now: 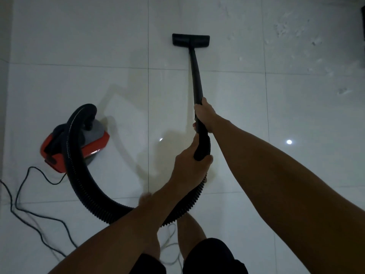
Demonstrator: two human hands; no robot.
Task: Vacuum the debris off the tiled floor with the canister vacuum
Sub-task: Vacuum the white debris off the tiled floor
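Note:
A black vacuum wand (196, 76) slants away from me and ends in a flat black floor nozzle (190, 39) resting on the white tiled floor (98, 36). My right hand (204, 115) grips the wand higher up. My left hand (187, 163) grips the wand's lower end where the ribbed black hose (79, 184) joins. The hose loops left to the red and grey canister vacuum (79, 143) standing on the floor. Pale debris (292, 30) is scattered over the tiles at the upper right, to the right of the nozzle.
A thin black power cord (23, 204) snakes over the floor at the lower left, beside the canister. My legs and dark shorts (209, 256) are at the bottom centre. A dark object (362, 22) touches the right edge.

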